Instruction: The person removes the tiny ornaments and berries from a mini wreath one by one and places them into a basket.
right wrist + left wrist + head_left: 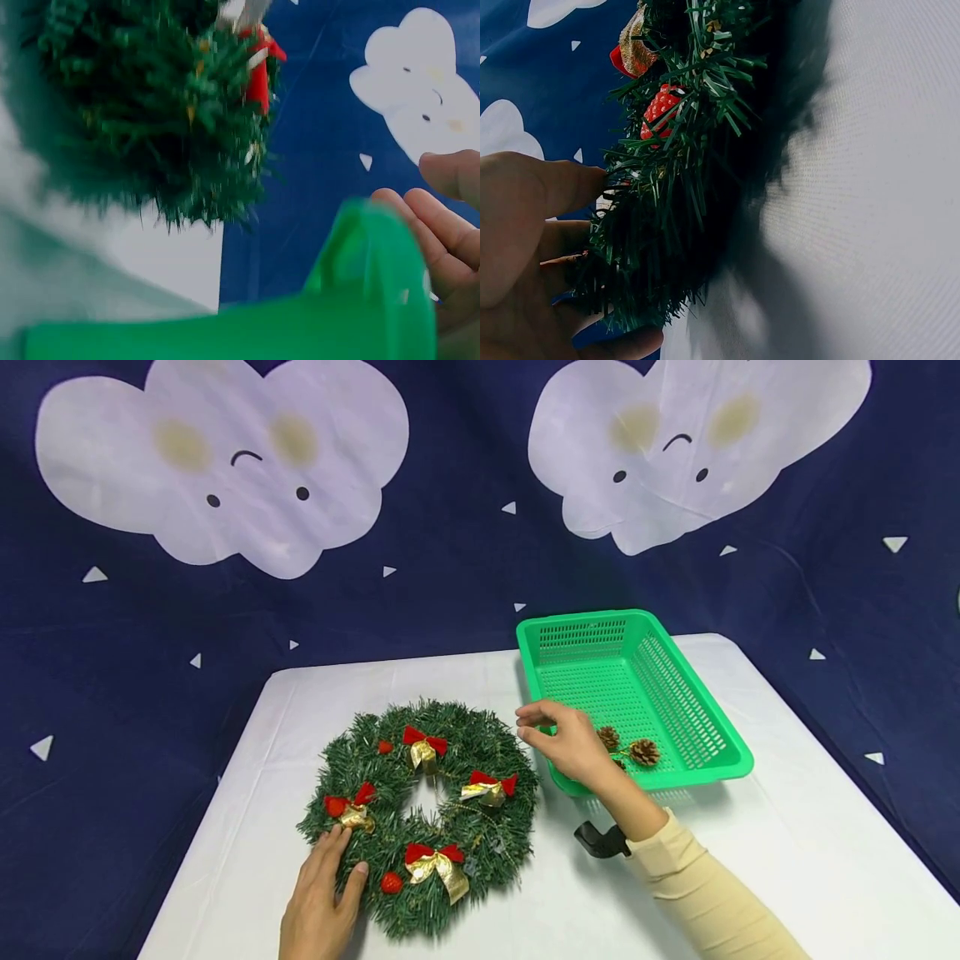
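A green tinsel wreath (498,731) lies flat, trimmed with red and gold bows (435,862) and small red berries (391,882). My left hand (318,893) rests at its lower left edge, thumb spread from the straight fingers. In the left wrist view, the fingertips touch the wreath's needles (649,247) near a red berry (660,112). My right hand (566,739) is raised over the left rim of the green plastic basket (738,760), fingers loosely bent. No object shows between thumb and fingers (431,225) in the right wrist view.
Several brown pine cones (644,752) lie in the basket's near end, partly hidden by my right hand. A black strap piece (600,841) sticks out beside my right wrist. Behind the white-covered table (247,860) hangs a dark blue curtain (442,543) with white clouds.
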`<state>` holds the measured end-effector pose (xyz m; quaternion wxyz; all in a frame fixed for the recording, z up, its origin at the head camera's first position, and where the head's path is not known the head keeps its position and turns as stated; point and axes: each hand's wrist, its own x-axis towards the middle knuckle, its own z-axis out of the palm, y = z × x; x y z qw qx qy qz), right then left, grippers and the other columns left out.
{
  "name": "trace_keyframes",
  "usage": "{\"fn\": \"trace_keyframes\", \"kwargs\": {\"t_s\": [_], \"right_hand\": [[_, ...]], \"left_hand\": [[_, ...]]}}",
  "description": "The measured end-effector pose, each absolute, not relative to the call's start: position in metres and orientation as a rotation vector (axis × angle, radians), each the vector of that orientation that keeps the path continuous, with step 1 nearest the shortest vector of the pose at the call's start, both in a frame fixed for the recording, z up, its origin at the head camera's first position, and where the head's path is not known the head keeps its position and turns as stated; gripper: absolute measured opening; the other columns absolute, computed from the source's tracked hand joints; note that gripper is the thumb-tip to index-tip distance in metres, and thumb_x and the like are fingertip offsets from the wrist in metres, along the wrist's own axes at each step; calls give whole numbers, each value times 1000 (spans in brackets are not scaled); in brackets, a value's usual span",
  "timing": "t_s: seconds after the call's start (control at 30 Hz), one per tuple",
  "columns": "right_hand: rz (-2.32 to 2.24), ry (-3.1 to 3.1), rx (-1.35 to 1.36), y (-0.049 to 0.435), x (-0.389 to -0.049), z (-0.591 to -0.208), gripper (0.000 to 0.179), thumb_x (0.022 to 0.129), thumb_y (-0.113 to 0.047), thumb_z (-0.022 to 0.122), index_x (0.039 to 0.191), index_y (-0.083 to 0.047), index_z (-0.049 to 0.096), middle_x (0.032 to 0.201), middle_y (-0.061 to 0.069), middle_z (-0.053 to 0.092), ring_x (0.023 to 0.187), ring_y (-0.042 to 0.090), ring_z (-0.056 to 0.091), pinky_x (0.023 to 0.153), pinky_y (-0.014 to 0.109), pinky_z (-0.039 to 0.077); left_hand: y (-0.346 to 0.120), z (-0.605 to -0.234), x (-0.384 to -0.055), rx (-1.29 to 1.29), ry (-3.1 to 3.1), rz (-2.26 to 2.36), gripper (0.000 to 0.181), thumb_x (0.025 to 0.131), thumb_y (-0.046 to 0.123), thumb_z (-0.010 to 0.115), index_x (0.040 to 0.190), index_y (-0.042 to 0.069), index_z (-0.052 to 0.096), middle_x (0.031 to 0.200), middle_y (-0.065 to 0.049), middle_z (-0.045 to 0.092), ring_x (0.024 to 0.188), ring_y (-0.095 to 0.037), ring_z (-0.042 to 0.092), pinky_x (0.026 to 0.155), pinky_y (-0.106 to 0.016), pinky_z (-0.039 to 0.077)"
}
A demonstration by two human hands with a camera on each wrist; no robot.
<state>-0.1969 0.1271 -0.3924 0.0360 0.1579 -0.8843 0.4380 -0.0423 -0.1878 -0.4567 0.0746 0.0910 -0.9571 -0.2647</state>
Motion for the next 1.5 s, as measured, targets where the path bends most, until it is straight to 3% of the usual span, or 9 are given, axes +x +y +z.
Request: {"fn": "trace_keyframes", "kwargs": {"t_s": [0.27,0.77,1.1,1.5], "right_hand": [[1407,-2685,661,98,-175,-402,28,86,-23,69,112,-13,67,108,0,71,106,23,64,92,48,51],[1323,-2681,958,53,-138,-409,29,85,-25,70,113,-18,66,108,-7,69,102,11,61,89,33,52],[1175,-2593,1242,28,-121,-420,32,85,-27,71,114,-14,66,109,-3,69,100,10,60,88,22,51],[962,-2593,1387,13,-110,-426,34,84,-30,70,115,-17,65,107,-7,70,100,5,58,90,16,47]], "left_hand": [[-188,-457,-43,279,-2873,-795,54,94,33,56,142,10,44,148,-12,41,137,-36,34,98,-62,40],[-187,-458,-42,260,-2836,-785,53,94,31,58,140,10,46,146,-12,44,135,-36,36,97,-61,41],[-187,-457,-41,251,-2844,-776,52,93,32,58,139,9,47,146,-13,44,134,-36,38,95,-61,42],[-187,-457,-42,249,-2850,-788,52,94,31,57,140,9,46,146,-12,43,135,-37,36,96,-61,41]]}}
